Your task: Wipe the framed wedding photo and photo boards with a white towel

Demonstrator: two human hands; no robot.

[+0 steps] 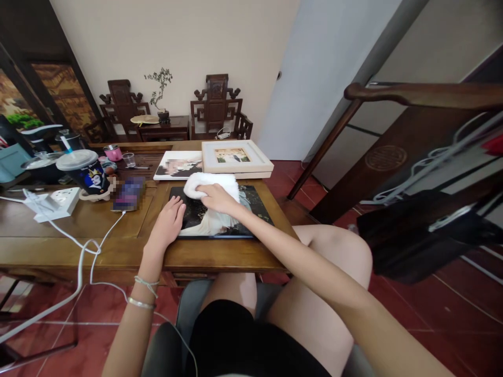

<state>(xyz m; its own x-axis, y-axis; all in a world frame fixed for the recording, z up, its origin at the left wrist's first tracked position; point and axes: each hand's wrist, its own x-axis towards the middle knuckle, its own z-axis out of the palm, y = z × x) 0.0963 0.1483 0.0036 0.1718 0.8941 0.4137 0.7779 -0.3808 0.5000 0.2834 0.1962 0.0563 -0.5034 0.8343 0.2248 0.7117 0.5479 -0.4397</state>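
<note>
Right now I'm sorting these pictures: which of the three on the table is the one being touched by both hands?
The dark unframed photo print nearest the table edge: the left hand lies flat on its corner, and the right hand presses a white cloth on it. The cream-framed picture and pale print lie untouched behind.

Under my fingers lies a dark photo panel (pixel 220 214) — flat on the desk (pixel 118 230), just left of the frame's centre, its near edge close to the desk's front edge. Its glossy face shows a pale, white-clad figure against black. On its far end sits a white cloth (pixel 212 183) — soft, bunched into a thick pad, touching the picture surface.
</note>
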